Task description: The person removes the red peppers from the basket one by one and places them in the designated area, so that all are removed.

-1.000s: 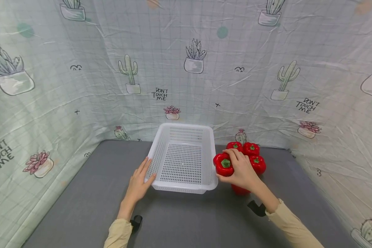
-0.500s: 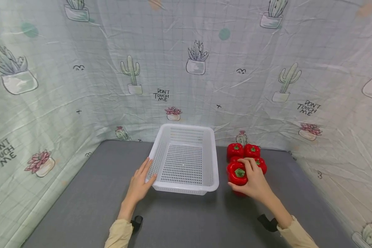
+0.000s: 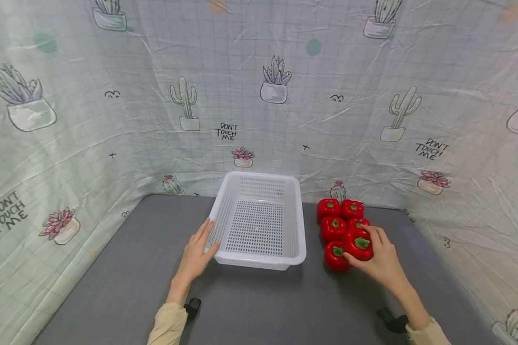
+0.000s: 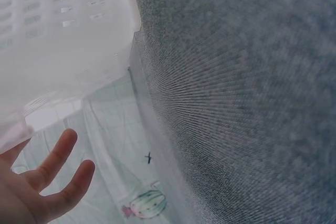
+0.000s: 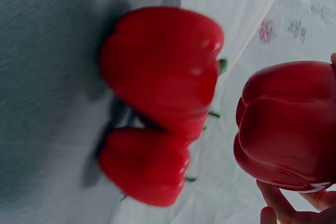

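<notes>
In the head view my left hand (image 3: 195,251) rests on the near left rim of a white plastic basket (image 3: 259,261), fingers fairly straight. The left wrist view shows this hand's (image 4: 39,192) spread fingers, two of them apart from the basket wall (image 4: 63,61). My right hand (image 3: 384,263) grips a red bell pepper (image 3: 358,245) with a green stem, thumb on the near side and fingers on the far side. The right wrist view has this held pepper (image 5: 289,124) off the table. Several more red bell peppers (image 3: 333,230) stand grouped beneath and left of it.
A dark grey table (image 3: 263,306) bears the basket and peppers. A pale curtain (image 3: 280,139) printed with potted cacti surrounds it behind and at both sides. Black straps (image 3: 393,321) hang at both wrists.
My right hand has carried the held pepper rightward and toward me, from beside the basket's right rim to the group's near right corner. The left hand stays on the basket.
</notes>
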Tool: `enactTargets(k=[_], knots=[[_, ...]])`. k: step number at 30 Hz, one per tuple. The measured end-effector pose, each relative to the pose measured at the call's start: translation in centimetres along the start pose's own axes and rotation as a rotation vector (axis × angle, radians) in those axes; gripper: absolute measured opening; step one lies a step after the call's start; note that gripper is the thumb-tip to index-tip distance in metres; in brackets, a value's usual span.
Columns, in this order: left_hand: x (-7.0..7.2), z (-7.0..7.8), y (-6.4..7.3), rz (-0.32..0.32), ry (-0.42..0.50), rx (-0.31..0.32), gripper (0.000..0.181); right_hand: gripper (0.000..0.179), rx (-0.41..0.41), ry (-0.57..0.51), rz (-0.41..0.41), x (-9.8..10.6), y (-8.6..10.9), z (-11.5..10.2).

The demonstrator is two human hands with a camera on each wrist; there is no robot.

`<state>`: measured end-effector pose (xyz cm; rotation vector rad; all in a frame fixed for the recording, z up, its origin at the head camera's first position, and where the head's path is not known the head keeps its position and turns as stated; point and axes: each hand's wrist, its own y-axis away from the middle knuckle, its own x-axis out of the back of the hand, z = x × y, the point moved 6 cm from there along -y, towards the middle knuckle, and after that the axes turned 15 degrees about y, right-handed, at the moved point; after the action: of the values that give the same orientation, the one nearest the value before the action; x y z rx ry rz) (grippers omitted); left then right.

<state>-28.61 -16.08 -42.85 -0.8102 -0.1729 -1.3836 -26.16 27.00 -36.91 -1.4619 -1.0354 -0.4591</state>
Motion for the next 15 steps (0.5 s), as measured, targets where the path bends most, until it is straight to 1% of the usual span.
enactTargets(k=[4,7,10,15], knots=[[0.0,-0.3,0.0,0.002,-0.004,0.005,0.058,0.071,-0.060,0.008,-0.007,0.0,0.8,1.3],[0.0,-0.4,-0.1,0.002,-0.001,0.006,0.059,0.069,-0.096,0.040,-0.007,-0.1,1.2,2.2],[0.1,-0.3,-0.1,0.008,0.003,-0.005,0.058,0.068,-0.127,0.079,-0.017,-0.2,1.5,2.9],[-0.2,-0.3,-0.1,0.017,0.012,-0.029,0.058,0.069,-0.172,0.129,-0.057,-0.4,1.8,3.8]])
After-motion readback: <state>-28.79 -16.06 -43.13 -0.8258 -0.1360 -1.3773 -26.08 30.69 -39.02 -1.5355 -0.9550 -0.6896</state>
